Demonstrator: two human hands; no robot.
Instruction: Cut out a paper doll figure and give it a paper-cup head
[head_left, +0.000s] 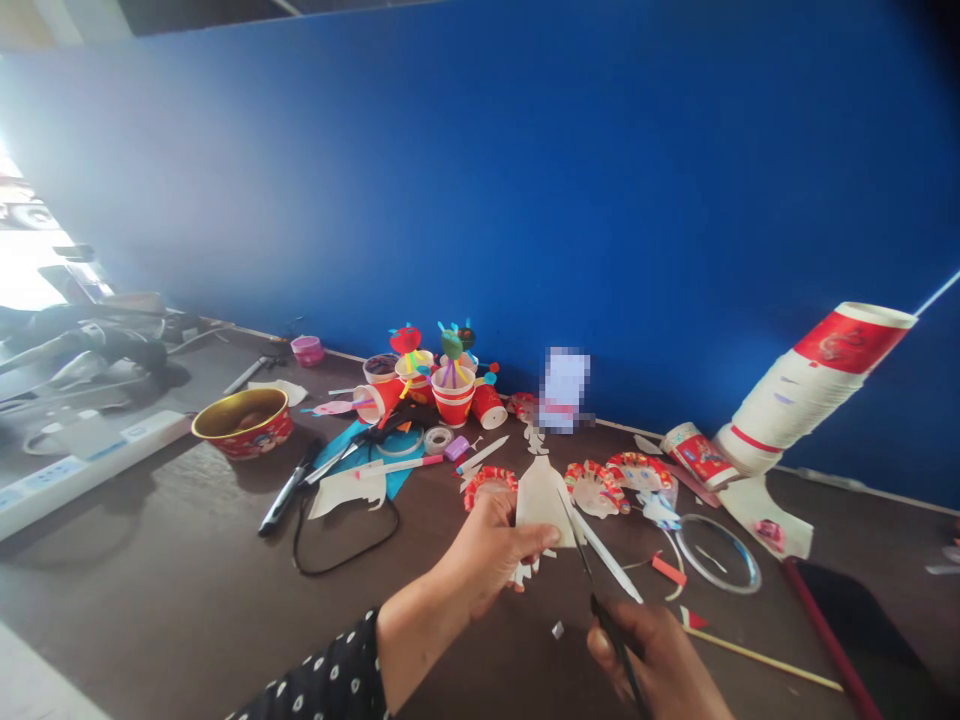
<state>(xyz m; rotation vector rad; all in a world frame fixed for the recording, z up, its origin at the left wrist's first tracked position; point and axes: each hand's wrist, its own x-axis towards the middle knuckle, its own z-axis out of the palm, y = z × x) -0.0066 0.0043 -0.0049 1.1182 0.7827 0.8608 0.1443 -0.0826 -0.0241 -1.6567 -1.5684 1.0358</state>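
Observation:
My left hand (499,545) pinches a piece of off-white paper (536,500) with a pointed top, thumb lying across its lower part. In my right hand (652,655) is a pair of scissors (591,590), the dark handle in my fingers and the blades reaching up against the paper's right side. Whether the blades are parted is hard to make out. Just beyond the paper's right edge lies a white pen (611,560). Rings of cut red paper cup (592,488) sit behind it, and a small paper scrap (557,629) lies between my hands.
Red paper cups (454,405) with colourful figures stand by the blue wall (480,200). A gold-rimmed bowl (244,440), a black marker (287,490) and a power strip (90,470) are at left. At right are a leaning cup stack (795,410), a tape roll (720,555) and a phone (862,630).

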